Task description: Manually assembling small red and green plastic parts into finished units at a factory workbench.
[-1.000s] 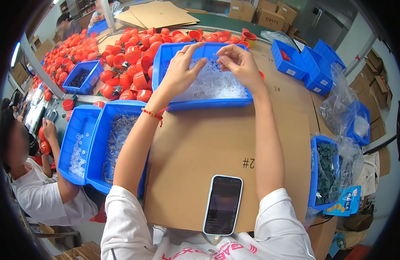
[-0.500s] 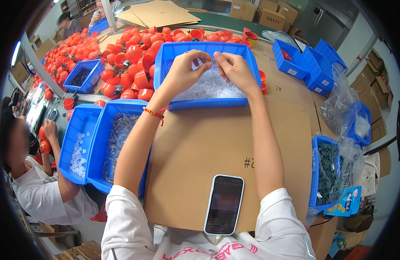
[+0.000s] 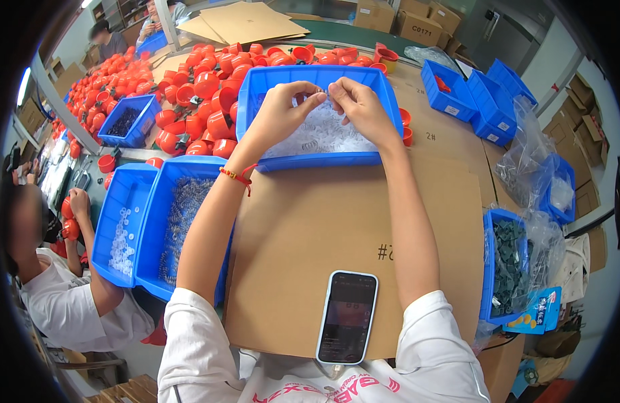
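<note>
Both hands are held over a blue bin (image 3: 321,160) with small white plastic pieces (image 3: 333,134) and a few metal springs in it. The thumb and fingers of my left hand (image 3: 285,113) pinch together, close to my right hand (image 3: 365,114), which is pinched too. Their fingertips nearly meet; whatever is between them is too small to make out. To the left, one blue bin (image 3: 214,164) holds metal springs (image 3: 186,208), and beside it another blue bin (image 3: 108,228) holds white round plastic pieces (image 3: 123,252).
A phone (image 3: 347,317) lies on the cardboard (image 3: 290,269) before me. Red cup-shaped parts (image 3: 205,86) heap up behind and left. A bin of dark green parts (image 3: 506,262) stands right, near plastic bags (image 3: 521,168). A co-worker (image 3: 74,295) holds red parts at left.
My hands have shifted very slightly, and my right fingers have curled closer to the left ones. The blue bin under them sits a touch further left. The phone's screen picture differs.
</note>
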The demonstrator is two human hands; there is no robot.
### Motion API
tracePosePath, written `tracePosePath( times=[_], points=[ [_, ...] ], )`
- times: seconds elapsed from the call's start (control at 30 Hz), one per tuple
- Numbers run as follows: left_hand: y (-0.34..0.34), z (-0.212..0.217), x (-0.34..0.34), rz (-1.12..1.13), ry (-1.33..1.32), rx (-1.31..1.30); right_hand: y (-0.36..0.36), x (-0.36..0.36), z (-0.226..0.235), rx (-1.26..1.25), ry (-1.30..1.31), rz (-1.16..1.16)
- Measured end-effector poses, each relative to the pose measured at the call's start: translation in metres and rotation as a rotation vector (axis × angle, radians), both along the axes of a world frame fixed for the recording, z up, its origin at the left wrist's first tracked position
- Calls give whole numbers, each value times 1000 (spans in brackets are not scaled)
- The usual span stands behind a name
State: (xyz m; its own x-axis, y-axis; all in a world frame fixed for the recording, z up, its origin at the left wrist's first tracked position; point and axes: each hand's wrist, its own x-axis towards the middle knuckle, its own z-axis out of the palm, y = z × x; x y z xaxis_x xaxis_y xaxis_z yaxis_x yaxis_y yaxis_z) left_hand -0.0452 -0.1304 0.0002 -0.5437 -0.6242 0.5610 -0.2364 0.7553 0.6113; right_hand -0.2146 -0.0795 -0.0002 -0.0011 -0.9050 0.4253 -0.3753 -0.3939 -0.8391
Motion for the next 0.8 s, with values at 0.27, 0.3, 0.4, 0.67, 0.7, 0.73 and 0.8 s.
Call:
tracePosePath(
  times=[0.27, 0.3, 0.4, 0.67, 0.7, 0.73, 0.8],
  points=[
    [-7, -4, -1, -50, 208, 38, -1, 2, 2, 35, -103, 36],
    [-8, -4, -2, -71, 234, 14, -1, 1, 1, 25, -116, 40],
    [-7, -1, 0, -40, 116, 56, -3, 0, -1, 0, -150, 42],
    [-4, -1, -2, -68, 137, 43, -2, 3, 1, -21, -209, -11],
    [-4, -2, -2, -74, 139, 42, -3, 4, 0, -18, -212, -9],
    [-3, -2, -1, -70, 128, 33, -4, 4, -1, -15, -215, -8],
    [-1, -1, -1, -64, 110, 15, -4, 4, -1, -14, -220, -12]
  ],
)
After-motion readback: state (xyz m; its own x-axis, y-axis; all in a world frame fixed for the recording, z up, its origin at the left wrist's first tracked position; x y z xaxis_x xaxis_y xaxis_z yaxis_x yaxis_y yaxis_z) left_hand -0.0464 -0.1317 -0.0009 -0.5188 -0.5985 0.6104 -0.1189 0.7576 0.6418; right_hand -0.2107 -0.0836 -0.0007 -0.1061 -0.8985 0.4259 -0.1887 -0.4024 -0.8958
